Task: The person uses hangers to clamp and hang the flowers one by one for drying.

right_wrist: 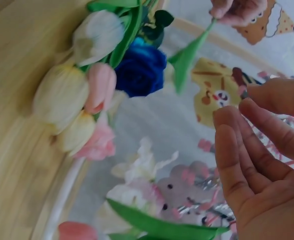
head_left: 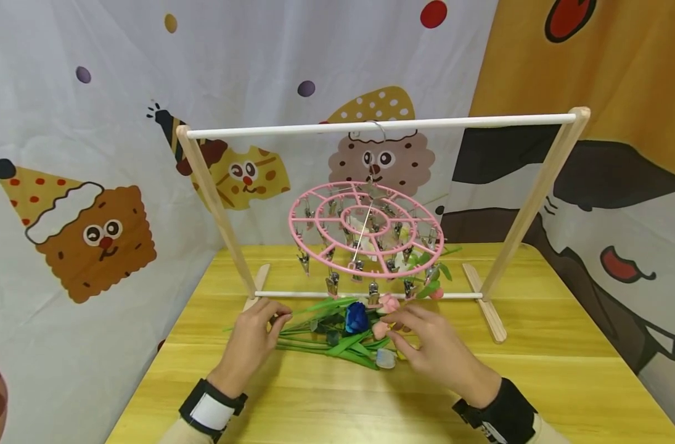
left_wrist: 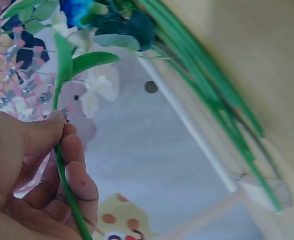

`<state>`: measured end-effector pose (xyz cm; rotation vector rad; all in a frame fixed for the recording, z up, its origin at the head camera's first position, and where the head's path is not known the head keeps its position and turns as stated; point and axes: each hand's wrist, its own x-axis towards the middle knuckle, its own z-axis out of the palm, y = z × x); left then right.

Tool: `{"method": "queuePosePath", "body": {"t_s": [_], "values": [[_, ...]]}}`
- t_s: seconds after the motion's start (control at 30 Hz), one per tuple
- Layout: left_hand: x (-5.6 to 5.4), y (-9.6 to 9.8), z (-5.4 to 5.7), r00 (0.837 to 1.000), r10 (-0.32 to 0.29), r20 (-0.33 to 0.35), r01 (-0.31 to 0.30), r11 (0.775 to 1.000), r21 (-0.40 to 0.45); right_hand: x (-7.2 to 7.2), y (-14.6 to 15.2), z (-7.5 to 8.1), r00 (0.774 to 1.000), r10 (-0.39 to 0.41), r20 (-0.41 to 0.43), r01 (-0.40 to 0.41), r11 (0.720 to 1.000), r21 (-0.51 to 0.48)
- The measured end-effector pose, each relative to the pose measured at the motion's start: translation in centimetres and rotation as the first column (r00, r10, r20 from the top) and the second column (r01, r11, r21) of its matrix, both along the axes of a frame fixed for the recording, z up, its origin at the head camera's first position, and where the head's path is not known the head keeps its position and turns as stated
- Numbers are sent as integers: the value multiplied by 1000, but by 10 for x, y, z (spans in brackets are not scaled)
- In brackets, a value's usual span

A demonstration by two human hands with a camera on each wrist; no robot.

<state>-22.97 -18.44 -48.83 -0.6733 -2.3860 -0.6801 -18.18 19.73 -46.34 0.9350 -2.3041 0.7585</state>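
Note:
My left hand pinches a thin green flower stem between thumb and fingers. Long green leaves grow from the stem above the fingers; its upper end overlaps other flowers in the left wrist view. My right hand hovers by the flower heads with its fingers loosely bent and nothing between them in the right wrist view. Artificial flowers lie bunched on the table between both hands: a blue rose, a pink tulip, a white tulip and cream tulips.
Behind the bunch stands a wooden rack with a white top bar. From it hangs a round pink hanger with several metal clips. White and pink flowers with green leaves hang on its right side.

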Motion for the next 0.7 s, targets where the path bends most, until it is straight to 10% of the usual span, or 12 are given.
{"method": "queuePosePath", "body": {"t_s": [0.7], "values": [[29, 56, 22, 969, -183, -169, 174, 983, -64, 6, -49, 16, 993, 62, -105, -49, 992, 116]]}}
